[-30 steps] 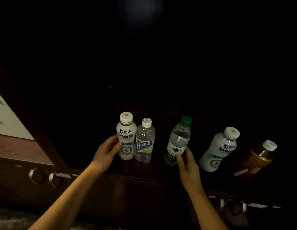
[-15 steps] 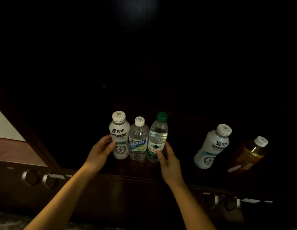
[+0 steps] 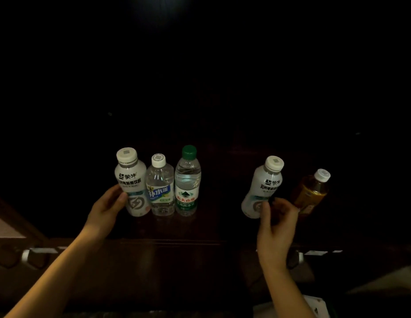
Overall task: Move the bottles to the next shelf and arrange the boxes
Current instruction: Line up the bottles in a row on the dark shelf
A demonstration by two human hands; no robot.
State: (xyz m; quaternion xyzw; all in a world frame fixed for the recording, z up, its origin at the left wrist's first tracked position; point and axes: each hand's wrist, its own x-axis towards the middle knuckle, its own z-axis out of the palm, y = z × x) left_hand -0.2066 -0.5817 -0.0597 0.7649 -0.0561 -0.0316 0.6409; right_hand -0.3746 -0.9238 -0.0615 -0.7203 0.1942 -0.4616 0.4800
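Three bottles stand side by side on the dark shelf (image 3: 222, 226): a left white bottle (image 3: 133, 180), a clear bottle with a blue label (image 3: 159, 189) and a clear green-capped bottle (image 3: 188, 182). My left hand (image 3: 105, 210) grips the left white bottle low on its left side, thumb on the front. Further right stand a right white bottle (image 3: 265, 182) and an amber bottle with a white cap (image 3: 313, 191). My right hand (image 3: 276, 223) curls round the base of the right white bottle, thumb on its front, fingers between it and the amber bottle.
The shelf's dark wooden front edge (image 3: 177, 243) runs across below the bottles, with round metal fittings at the left (image 3: 25, 257) and right (image 3: 300, 258). Behind the bottles everything is black. A pale object (image 3: 314, 304) lies at the bottom right.
My right hand let go of the green-capped bottle, which now stands against the blue-label bottle, and moved right to the right white bottle. My left hand stays on the left white bottle.
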